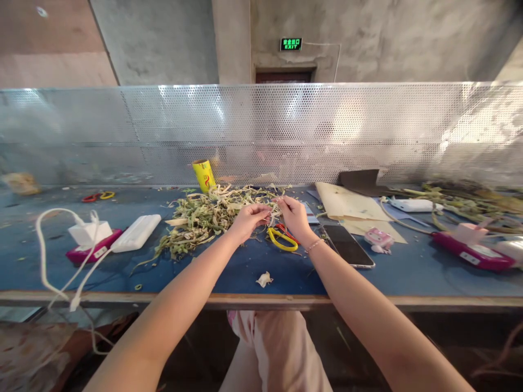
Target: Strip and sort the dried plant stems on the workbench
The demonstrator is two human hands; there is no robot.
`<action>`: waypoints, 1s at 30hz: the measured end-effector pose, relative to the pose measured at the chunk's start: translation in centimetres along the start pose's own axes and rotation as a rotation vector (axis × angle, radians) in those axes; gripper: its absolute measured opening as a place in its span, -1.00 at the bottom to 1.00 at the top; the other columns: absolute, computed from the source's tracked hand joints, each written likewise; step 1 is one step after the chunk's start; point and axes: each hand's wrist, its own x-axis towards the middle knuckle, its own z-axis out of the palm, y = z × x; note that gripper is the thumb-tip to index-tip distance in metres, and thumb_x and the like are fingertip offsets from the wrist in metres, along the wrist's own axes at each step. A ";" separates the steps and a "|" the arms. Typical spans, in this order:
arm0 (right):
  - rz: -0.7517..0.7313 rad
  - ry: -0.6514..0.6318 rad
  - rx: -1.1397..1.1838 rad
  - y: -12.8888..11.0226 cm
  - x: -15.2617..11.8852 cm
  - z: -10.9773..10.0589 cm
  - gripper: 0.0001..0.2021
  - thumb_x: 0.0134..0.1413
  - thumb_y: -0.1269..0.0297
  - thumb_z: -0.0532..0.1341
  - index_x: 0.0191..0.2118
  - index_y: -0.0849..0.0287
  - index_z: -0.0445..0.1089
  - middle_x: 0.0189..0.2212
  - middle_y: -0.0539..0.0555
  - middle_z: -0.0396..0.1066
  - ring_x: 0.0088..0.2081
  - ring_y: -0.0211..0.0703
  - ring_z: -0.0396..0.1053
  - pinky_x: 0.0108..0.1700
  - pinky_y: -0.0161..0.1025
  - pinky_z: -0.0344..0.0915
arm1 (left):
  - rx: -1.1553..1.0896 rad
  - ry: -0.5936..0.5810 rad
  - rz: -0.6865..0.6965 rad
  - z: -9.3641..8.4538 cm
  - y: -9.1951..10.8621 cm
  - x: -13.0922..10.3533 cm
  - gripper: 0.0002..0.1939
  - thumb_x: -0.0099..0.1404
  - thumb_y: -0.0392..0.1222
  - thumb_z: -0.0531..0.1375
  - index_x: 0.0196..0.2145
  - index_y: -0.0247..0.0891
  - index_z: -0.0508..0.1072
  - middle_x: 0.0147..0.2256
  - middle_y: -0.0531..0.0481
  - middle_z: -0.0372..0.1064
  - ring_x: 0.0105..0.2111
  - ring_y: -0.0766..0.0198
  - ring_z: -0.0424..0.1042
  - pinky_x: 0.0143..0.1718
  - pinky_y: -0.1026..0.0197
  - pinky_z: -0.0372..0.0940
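Note:
My left hand [249, 220] is closed in a pinch over the right side of a heap of dried plant stems and leaves [200, 215]. Close beside it, my right hand [295, 216] pinches too, its fingertips pointing toward the left ones. Something thin and pale seems to lie between the fingertips, too small to make out. Just below the hands rests a pair of scissors [283, 239] with yellow and red handles, partly hidden by my right hand. A small whitish scrap [264, 279] lies nearer the table's front edge.
A yellow tube [203, 175] stands behind the heap. On the left are a white power bank [137, 233] and a magenta power strip [93, 247] with cables. To the right lie a phone [347, 245], a pink figurine [379, 239] and cardboard [347, 201]. A perforated metal screen [261, 130] borders the back.

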 end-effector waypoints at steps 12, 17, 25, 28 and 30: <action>-0.055 -0.104 -0.004 0.0 -0.3 0.5 -0.68 0.08 0.13 0.01 -0.36 0.17 0.44 -0.41 0.06 0.45 -0.36 -0.18 0.35 -0.26 -0.26 0.23 | 0.060 0.210 0.176 -0.5 0.4 0.4 -0.94 0.04 -0.34 0.09 -0.46 -0.28 0.33 -0.58 0.11 0.20 -0.55 0.45 0.23 -0.44 0.35 0.18; -0.083 -0.119 -0.007 0.4 -0.4 1.0 -0.68 0.08 0.10 0.00 -0.36 0.15 0.43 -0.39 0.06 0.44 -0.34 -0.18 0.35 -0.24 -0.26 0.23 | 0.019 0.292 0.220 -0.5 0.4 0.4 -0.95 0.05 -0.30 0.13 -0.45 -0.26 0.33 -0.57 0.10 0.20 -0.53 0.45 0.23 -0.42 0.34 0.19; -0.053 -0.091 -0.071 0.4 -0.4 0.9 -0.64 0.09 0.08 -0.02 -0.50 0.20 0.34 -0.61 -0.02 0.27 -0.52 -0.30 0.17 -0.41 -0.35 0.13 | -0.085 0.139 0.090 -0.2 0.3 0.3 -0.79 -0.06 -0.21 0.26 -0.42 -0.32 0.36 -0.54 0.11 0.25 -0.52 0.47 0.27 -0.41 0.34 0.21; -0.037 -0.073 -0.052 0.4 -0.3 0.7 -0.67 0.08 0.10 -0.01 -0.43 0.20 0.37 -0.54 0.01 0.34 -0.48 -0.27 0.22 -0.38 -0.33 0.15 | -0.069 0.113 0.053 -0.1 0.3 0.2 -0.73 -0.09 -0.23 0.29 -0.40 -0.33 0.34 -0.50 0.10 0.27 -0.48 0.45 0.30 -0.40 0.31 0.24; -0.022 -0.059 -0.022 0.4 -0.3 0.7 -0.68 0.08 0.10 0.00 -0.39 0.20 0.38 -0.49 0.03 0.38 -0.43 -0.24 0.26 -0.35 -0.32 0.17 | -0.044 0.080 0.015 0.0 0.2 0.0 -0.66 -0.13 -0.25 0.31 -0.36 -0.31 0.32 -0.45 0.08 0.28 -0.45 0.41 0.33 -0.37 0.27 0.27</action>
